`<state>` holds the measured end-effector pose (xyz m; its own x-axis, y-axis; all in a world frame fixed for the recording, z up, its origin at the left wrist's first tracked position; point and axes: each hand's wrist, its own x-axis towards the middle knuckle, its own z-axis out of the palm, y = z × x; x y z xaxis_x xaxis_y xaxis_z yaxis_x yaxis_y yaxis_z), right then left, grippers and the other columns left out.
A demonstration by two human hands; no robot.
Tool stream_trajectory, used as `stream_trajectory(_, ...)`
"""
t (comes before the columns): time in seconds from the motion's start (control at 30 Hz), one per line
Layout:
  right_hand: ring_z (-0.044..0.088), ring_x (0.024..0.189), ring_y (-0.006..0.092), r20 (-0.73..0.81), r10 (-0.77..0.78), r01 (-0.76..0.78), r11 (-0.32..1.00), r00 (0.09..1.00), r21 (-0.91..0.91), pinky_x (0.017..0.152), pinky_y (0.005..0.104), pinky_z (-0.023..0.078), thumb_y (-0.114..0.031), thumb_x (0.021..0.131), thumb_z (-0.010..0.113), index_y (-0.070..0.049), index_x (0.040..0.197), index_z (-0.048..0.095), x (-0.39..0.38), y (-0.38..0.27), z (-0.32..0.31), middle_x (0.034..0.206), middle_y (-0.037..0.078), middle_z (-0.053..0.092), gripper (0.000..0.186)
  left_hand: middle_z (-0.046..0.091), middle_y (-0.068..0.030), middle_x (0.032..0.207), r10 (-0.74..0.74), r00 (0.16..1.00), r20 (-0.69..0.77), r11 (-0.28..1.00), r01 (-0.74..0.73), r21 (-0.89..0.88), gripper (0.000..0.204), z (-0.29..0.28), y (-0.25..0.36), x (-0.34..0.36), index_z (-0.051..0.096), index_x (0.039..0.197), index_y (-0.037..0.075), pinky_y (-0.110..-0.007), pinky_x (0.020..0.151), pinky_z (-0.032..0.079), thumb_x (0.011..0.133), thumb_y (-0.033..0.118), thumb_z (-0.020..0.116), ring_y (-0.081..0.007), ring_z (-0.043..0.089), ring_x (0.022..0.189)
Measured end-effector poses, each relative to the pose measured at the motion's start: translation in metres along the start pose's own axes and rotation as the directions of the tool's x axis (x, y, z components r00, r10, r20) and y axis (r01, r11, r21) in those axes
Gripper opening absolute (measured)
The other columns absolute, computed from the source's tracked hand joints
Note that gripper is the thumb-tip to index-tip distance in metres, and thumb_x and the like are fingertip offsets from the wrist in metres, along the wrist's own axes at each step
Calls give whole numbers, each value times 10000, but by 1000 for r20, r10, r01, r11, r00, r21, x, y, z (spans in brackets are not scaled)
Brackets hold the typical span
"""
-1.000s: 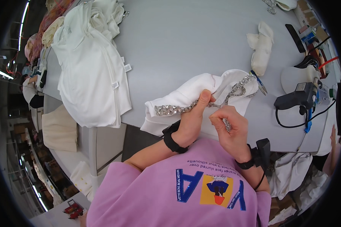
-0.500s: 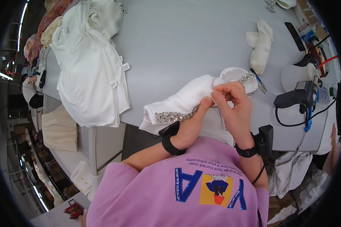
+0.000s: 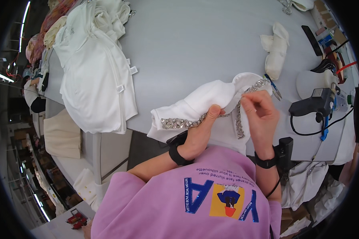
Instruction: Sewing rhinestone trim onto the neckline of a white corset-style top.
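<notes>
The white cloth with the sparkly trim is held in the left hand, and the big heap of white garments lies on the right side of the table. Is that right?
Not quite: the heap of white garments lies on the left side of the table, as the head view shows. The left hand does hold the white cloth with the sparkly trim.
</notes>
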<state>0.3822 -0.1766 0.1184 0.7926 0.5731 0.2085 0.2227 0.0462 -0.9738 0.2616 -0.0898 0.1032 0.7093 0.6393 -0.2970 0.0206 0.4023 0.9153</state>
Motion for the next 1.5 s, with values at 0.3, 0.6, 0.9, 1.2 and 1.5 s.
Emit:
stream_trajectory(0.3,493,622,232,284,-354,436,841,891,-321,537,281,410,39,681,673,-21,835,626,-21,2,17,755,74,508,172,599,-38,921,-26,998,-61,997,21,-77,344,-2,-5,-2,586,1004,27,-257,828,403,898,349,524,-104,518,888)
stream_trajectory(0.6,471,646,49,127,424,-442,877,897,191,567,201,374,-82,788,668,30,784,598,-11,6,21,708,-4,517,132,585,-4,955,-65,998,-22,986,61,-153,243,-9,-12,-4,557,1089,80,-282,816,402,894,225,545,-110,523,870)
stream_trajectory(0.9,423,632,27,130,274,-295,934,953,199,564,173,345,-85,807,650,19,730,569,-14,2,25,729,-18,483,153,598,-31,983,-74,992,-98,991,62,-120,267,-5,4,-4,576,1061,30,-252,802,440,832,156,628,-101,549,891)
stream_trajectory(1.2,393,608,34,122,245,-262,952,962,155,548,184,330,-90,803,654,9,721,568,-18,2,26,713,-14,478,155,605,-19,954,-66,991,-120,982,43,-185,221,-2,5,-4,595,1015,28,-252,768,445,804,85,629,-95,554,863)
stream_trajectory(1.5,443,639,22,170,367,-403,866,915,296,583,177,365,-89,821,638,-5,739,571,-15,-4,22,722,-27,514,135,597,-44,1000,52,999,2,985,-51,-166,227,-12,-3,-9,561,1080,49,-298,848,412,868,126,536,-134,544,911)
